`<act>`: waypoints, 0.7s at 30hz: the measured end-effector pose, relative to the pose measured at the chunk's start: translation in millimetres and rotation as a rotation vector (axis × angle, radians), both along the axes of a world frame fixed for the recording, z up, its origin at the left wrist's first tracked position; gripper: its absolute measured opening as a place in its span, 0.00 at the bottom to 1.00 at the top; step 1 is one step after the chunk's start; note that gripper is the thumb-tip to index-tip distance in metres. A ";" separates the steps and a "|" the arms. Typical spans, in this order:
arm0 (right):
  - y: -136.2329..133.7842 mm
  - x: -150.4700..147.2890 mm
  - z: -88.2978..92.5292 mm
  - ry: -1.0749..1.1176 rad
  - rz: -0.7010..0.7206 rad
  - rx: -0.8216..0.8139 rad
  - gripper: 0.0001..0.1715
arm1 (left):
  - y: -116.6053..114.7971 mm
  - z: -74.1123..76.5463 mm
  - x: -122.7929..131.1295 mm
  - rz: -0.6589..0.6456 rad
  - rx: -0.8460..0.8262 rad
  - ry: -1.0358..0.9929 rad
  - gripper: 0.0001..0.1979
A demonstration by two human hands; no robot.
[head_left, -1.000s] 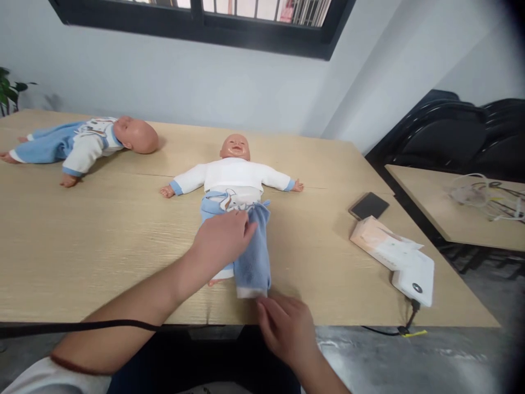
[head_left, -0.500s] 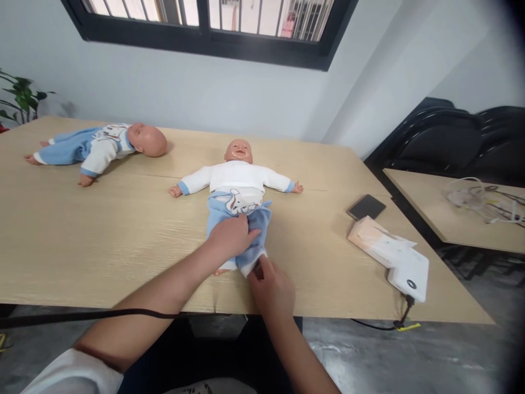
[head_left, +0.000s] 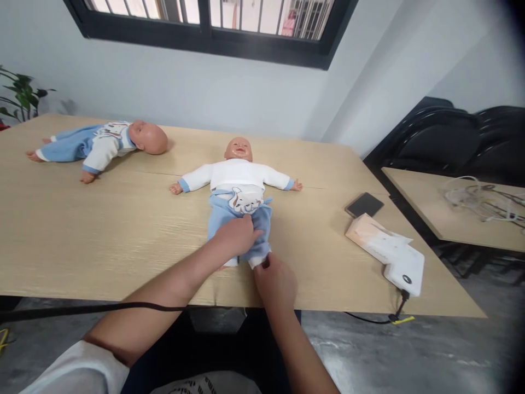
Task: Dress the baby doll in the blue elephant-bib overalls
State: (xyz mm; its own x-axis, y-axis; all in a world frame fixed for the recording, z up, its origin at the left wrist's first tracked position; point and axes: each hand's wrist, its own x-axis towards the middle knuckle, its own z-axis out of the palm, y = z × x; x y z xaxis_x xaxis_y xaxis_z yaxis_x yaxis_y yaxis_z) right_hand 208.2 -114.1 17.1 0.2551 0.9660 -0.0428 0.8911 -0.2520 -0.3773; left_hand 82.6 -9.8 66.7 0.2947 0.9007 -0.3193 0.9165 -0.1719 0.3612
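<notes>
The right hand (head_left: 278,280) pinches the white cuff (head_left: 256,261) of the blue trousers (head_left: 219,213), while the left hand (head_left: 235,236) lies across their front; whether it grips cloth, I can't tell from here. Their wearer, a doll (head_left: 235,174), lies face up on the table (head_left: 102,235), with a second doll (head_left: 102,148) far left and a tissue pack (head_left: 371,238) off right.

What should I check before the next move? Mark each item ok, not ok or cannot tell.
1. Doll lying face up: ok.
2. Left hand on the front of the blue trousers: ok.
3. Right hand at the trouser cuff: ok.
4. Foot showing at that cuff: cannot tell; the right hand blocks the view.
5. Phone and tissue pack away from both hands: ok.
6. Black cable off the left forearm: not ok, it crosses it in this view.
</notes>
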 end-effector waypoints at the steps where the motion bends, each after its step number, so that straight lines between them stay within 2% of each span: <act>1: 3.6 1.1 2.7 0.036 -0.015 -0.008 0.10 | -0.2 -1.5 0.3 0.002 -0.001 -0.015 0.22; 7: 20.1 17.7 10.6 0.297 -0.046 -0.001 0.08 | -5.7 -3.3 3.4 -0.018 0.002 -0.117 0.11; 12: 24.4 30.0 11.7 0.610 -0.092 0.074 0.11 | -21.5 5.4 -7.9 0.029 -0.040 -0.231 0.14; 16: 24.2 32.2 10.2 0.793 -0.091 0.138 0.12 | -32.4 0.8 -18.9 -0.082 -0.052 -0.305 0.15; 19: 23.3 30.8 9.5 0.814 -0.076 0.140 0.12 | -35.7 -5.3 -21.2 -0.133 0.012 -0.323 0.10; 21: 22.4 30.2 10.8 0.792 -0.063 0.123 0.12 | -36.5 -6.7 -21.8 -0.178 0.077 -0.264 0.09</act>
